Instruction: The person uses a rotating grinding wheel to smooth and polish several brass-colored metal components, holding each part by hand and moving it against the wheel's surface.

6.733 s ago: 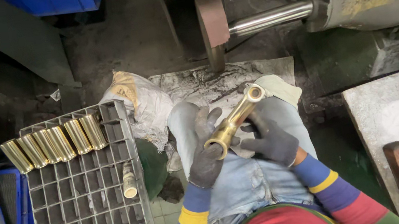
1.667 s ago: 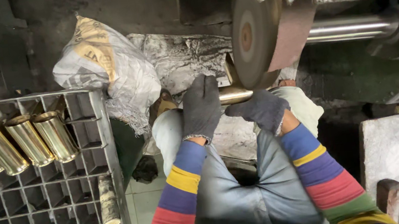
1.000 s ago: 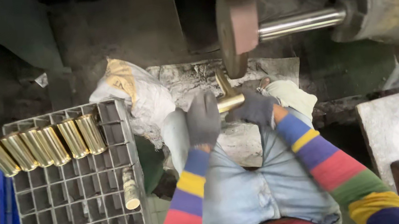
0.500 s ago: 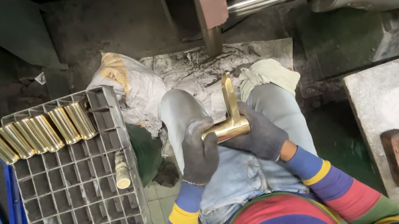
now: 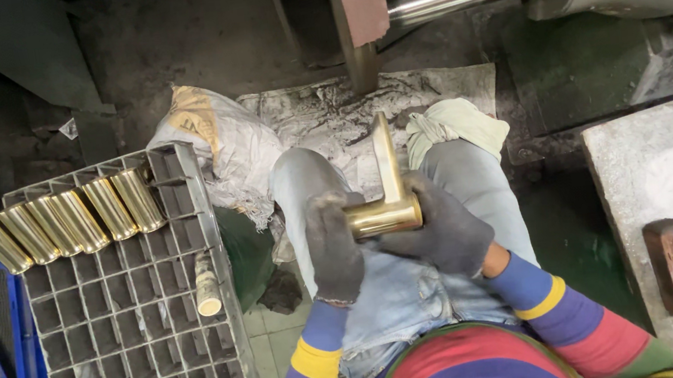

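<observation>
Both gloved hands, left hand (image 5: 334, 248) and right hand (image 5: 444, 231), clench the brass handle (image 5: 387, 208) over the lap; its barrel ends are hidden.

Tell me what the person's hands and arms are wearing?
Both hands wear dark grey knitted gloves: the left hand and the right hand. The long sleeves have wide stripes of blue, yellow, red and green.

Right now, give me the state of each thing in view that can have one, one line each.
Left hand: gloved, gripping the handle's round end.
Right hand: gloved, gripping the handle's other side.
Brass handle: held over the lap, lever pointing away.
Buffing wheel: clear of the handle; spin unclear.
Grid tray: mostly empty cells; brass pieces in the top row.
</observation>
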